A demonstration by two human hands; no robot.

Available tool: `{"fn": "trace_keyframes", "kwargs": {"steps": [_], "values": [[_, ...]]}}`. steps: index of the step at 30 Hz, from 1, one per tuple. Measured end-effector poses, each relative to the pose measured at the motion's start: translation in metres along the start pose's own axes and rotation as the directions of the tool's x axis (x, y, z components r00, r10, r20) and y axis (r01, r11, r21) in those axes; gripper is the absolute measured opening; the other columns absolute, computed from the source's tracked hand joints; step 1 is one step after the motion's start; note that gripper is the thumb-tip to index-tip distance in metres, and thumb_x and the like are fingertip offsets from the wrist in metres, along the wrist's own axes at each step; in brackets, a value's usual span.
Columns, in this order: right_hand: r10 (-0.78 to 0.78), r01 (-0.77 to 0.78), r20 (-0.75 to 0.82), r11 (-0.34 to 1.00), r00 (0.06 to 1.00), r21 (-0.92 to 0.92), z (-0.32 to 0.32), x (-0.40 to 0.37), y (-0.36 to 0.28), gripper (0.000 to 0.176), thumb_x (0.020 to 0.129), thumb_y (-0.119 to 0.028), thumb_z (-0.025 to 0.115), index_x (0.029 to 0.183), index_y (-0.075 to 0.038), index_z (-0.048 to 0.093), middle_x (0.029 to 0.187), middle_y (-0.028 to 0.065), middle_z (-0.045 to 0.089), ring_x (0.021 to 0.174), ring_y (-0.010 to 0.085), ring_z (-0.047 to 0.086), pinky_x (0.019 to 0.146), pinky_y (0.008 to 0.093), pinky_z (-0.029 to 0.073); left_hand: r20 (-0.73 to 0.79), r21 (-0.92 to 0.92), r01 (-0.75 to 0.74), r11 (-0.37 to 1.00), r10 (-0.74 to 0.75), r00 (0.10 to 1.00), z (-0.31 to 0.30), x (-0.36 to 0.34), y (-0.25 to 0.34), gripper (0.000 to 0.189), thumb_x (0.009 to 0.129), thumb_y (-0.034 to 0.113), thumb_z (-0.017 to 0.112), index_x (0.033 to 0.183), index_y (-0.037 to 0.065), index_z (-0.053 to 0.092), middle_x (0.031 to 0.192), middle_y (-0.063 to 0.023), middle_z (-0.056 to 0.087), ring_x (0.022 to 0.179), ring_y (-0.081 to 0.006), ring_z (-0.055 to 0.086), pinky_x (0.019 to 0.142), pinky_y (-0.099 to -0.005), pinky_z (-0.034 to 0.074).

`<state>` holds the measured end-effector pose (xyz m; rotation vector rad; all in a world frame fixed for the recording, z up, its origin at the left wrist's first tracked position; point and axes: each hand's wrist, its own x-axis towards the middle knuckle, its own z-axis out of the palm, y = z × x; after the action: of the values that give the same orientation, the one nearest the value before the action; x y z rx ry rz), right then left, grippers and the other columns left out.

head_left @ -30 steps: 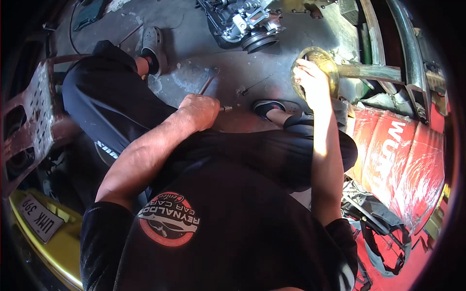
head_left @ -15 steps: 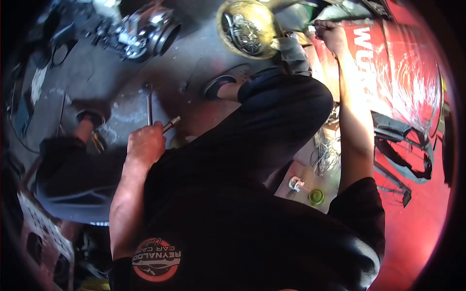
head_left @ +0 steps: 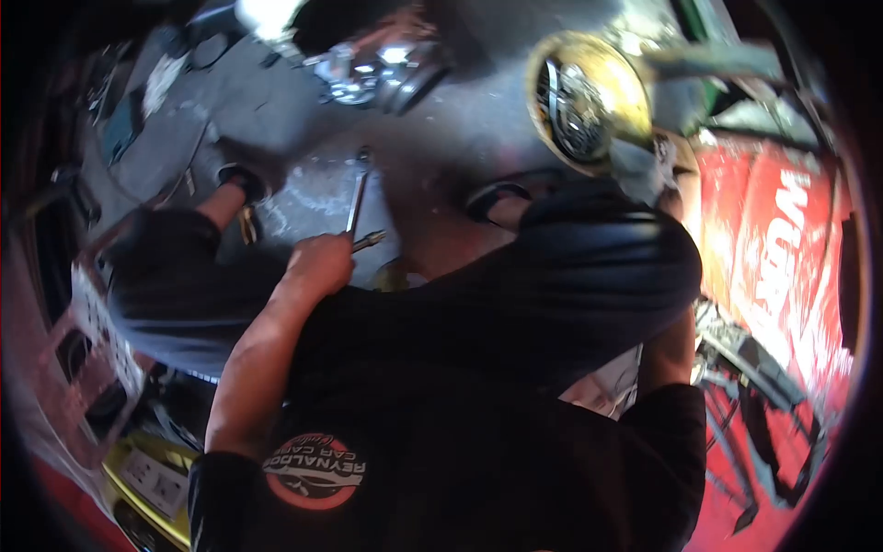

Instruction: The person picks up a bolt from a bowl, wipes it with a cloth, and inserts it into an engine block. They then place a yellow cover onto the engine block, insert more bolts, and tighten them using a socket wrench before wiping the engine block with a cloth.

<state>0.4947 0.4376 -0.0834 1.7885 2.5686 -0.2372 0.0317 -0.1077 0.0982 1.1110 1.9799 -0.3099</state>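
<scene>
My left hand (head_left: 322, 264) is closed round a ratchet wrench (head_left: 358, 202), its long handle pointing away over the floor. From the same fist sticks out a short metal bar (head_left: 370, 241) that looks like a socket extension. My right forearm (head_left: 668, 354) passes behind my right knee. Only a blurred bit of my right hand (head_left: 678, 204) shows past the knee, beside a pale cardboard-coloured box (head_left: 685, 166), and its fingers cannot be made out. Close by is a round yellowish bowl (head_left: 625, 87) with loose metal parts (head_left: 579, 115) in it.
A shiny metal engine part (head_left: 368, 74) lies on the floor ahead. At right stands a red plastic-wrapped package (head_left: 773, 230), with black straps or trim (head_left: 773, 442) below it. Pliers (head_left: 247, 225) lie near my left foot. A yellow panel (head_left: 152, 478) is at lower left.
My right hand has left the top of the red package and dropped down behind my knee. The view has swung, shifting the scene right. My left hand keeps its hold on the ratchet wrench.
</scene>
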Motion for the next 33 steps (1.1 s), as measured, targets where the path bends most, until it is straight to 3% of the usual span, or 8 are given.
{"fn": "trace_keyframes", "kwargs": {"steps": [6,10,13,18,20,23,29,33], "values": [[0.166,-0.147,0.087,0.971,0.982,-0.191,-0.103,-0.025,-0.084,0.049,0.099,-0.043,0.036,0.109,-0.004,0.066,0.094,0.0263,0.067,0.098,0.0443,0.063,0.082,0.0534,0.048,-0.144,-0.033,-0.1,0.994,0.094,0.985,-0.002,-0.017,-0.002,0.023,0.086,0.02,0.066,0.1,0.003,0.062,0.086,-0.0161,0.07,0.085,-0.0335,0.07,0.076,-0.0453,0.055],[-0.171,0.296,0.321,0.869,0.931,-0.396,-0.148,0.006,-0.067,0.035,0.099,-0.022,0.04,0.106,-0.001,0.067,0.104,0.0284,0.067,0.1,0.0426,0.064,0.084,0.0485,0.05,-0.327,-0.053,-0.122,0.991,0.098,0.94,-0.008,-0.044,-0.009,0.017,0.086,0.018,0.064,0.096,0.004,0.061,0.077,-0.013,0.069,0.076,-0.0313,0.07,0.068,-0.0438,0.055],[-0.584,0.611,0.202,0.785,0.786,-0.106,-0.176,0.034,-0.083,0.033,0.096,-0.013,0.041,0.113,0.002,0.065,0.11,0.0293,0.065,0.1,0.0412,0.065,0.085,0.0458,0.05,-0.361,-0.032,-0.162,0.986,0.14,0.922,-0.023,-0.058,-0.008,0.014,0.085,0.014,0.06,0.094,0.004,0.061,0.074,-0.0116,0.069,0.075,-0.0292,0.071,0.064,-0.041,0.055],[-0.619,0.625,0.205,0.779,0.758,0.041,-0.208,-0.04,-0.305,0.044,0.097,-0.005,0.048,0.141,-0.002,0.051,0.111,0.008,0.067,0.083,0.0102,0.058,0.078,0.0236,0.05,-0.445,-0.021,-0.301,0.953,0.261,0.857,-0.045,-0.083,0.004,0.017,0.085,0.012,0.058,0.098,0.002,0.062,0.075,-0.0113,0.07,0.075,-0.0267,0.072,0.064,-0.0383,0.056],[-0.473,0.259,0.233,0.759,0.849,0.597,-0.166,-0.088,-0.385,0.052,0.088,0.01,0.053,0.138,-0.002,0.053,0.105,0.0113,0.066,0.09,0.0174,0.063,0.078,0.0282,0.053,-0.479,-0.03,-0.344,0.938,0.289,0.829,-0.055,-0.102,0.002,0.016,0.085,0.011,0.058,0.096,0.002,0.065,0.081,-0.0109,0.072,0.077,-0.0258,0.072,0.066,-0.0367,0.057],[-0.293,-0.043,0.183,0.427,0.939,0.903,-0.088,-0.128,-0.474,0.033,0.093,-0.003,0.063,0.125,-0.004,0.057,0.106,0.0087,0.068,0.086,0.016,0.064,0.076,0.0269,0.054,-0.417,-0.029,-0.368,0.929,0.324,0.849,-0.052,-0.115,-0.01,0.017,0.086,0.012,0.059,0.098,0.002,0.066,0.083,-0.0111,0.072,0.082,-0.0248,0.072,0.07,-0.036,0.057],[-0.124,-0.295,0.301,0.064,0.946,0.953,-0.042,-0.137,-0.536,0.018,0.097,-0.017,0.062,0.111,-0.007,0.059,0.089,0.0008,0.066,0.065,0.0096,0.053,0.058,0.0191,0.044,-0.31,-0.166,-0.323,0.932,0.261,0.914,-0.028,-0.109,-0.028,0.021,0.086,0.011,0.063,0.105,0.002,0.065,0.092,-0.0088,0.073,0.091,-0.0232,0.072,0.073,-0.0342,0.056],[-0.393,-0.401,0.396,0.074,0.83,0.913,-0.044,-0.117,-0.514,0.009,0.099,-0.02,0.058,0.101,-0.011,0.059,0.078,-0.003,0.056,0.062,0.0077,0.051,0.049,0.019,0.041,-0.312,-0.299,-0.403,0.865,0.311,0.898,-0.022,-0.104,-0.033,0.025,0.083,0.01,0.068,0.107,0.003,0.066,0.101,-0.0077,0.071,0.096,-0.0214,0.071,0.075,-0.0336,0.055]]}}
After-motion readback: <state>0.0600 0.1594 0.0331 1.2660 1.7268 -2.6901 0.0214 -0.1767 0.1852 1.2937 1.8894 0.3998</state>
